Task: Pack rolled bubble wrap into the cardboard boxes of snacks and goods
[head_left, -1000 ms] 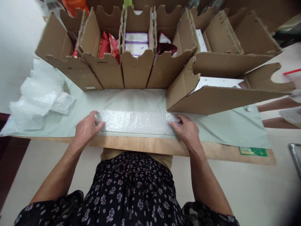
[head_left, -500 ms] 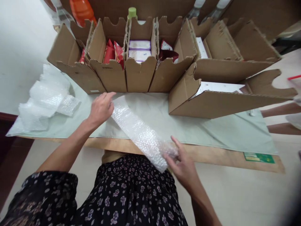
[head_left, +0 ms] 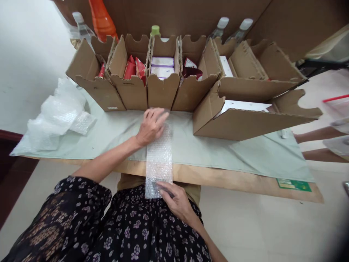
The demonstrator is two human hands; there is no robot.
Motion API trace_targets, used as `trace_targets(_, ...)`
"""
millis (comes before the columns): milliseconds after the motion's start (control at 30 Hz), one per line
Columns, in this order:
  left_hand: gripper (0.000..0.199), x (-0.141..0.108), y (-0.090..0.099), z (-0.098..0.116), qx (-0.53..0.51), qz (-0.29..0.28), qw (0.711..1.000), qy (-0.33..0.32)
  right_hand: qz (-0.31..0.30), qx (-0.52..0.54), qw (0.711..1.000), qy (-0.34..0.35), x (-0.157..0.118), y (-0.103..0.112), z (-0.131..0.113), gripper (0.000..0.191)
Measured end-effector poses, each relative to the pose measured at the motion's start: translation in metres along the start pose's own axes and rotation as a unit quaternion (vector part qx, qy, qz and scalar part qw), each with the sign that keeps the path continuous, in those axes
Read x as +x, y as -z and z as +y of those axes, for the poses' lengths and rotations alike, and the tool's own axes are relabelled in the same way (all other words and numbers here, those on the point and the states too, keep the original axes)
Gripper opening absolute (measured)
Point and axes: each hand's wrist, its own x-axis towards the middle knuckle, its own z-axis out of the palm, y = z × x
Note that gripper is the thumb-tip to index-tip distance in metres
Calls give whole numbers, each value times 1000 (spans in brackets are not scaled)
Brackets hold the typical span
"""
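Note:
A narrow strip of bubble wrap (head_left: 159,156) lies lengthwise in front of me, its near end hanging past the table edge over my lap. Over the far end of the strip, by the boxes, is my left hand (head_left: 153,125), slightly blurred, with its fingers stretched out. Whether those fingertips press on the wrap I cannot tell. My right hand (head_left: 177,200) grips the near end by its right edge, thumb on top and the other fingers partly hidden. Something small and dark shows near that thumb, too unclear to name.
Cardboard boxes (head_left: 131,96) stand in a row behind the strip, holding red packets and white packs. A wide box (head_left: 251,123) is at the right. More bubble wrap (head_left: 58,112) is heaped at the left. Bottles (head_left: 102,22) stand behind. Another person's arms show far right.
The bubble wrap strip has turned from slanting to nearly straight before me. My left hand has moved right along the boxes, and my right hand has moved left with the near end.

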Motion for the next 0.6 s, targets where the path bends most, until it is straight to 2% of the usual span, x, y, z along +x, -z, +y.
trace_targets(33,35,-20,5,9,-32,-12,999,-13,-14,9,1000,-3,0,2,-2,28)
trace_targets(100,27,-62,15,22,-127,-76,988,-34,-39,33,999,-17,1,7,-7,24)
trace_targets(200,34,-111,27,31,-281,-134,950,15,-51,97,993,-38,10,20,-17,23)
trace_targets(300,55,-135,30,31,-400,-118,902,114,-23,190,981,-39,33,31,-28,36)
trace_targets(400,69,-140,24,35,-435,-75,876,196,29,285,957,-47,68,30,-31,59)
trace_targets(500,70,-138,14,44,-383,-36,888,251,49,334,938,-85,99,22,-26,91)
trace_targets(600,57,-135,7,52,-244,26,937,249,46,338,933,-110,113,17,-17,101)
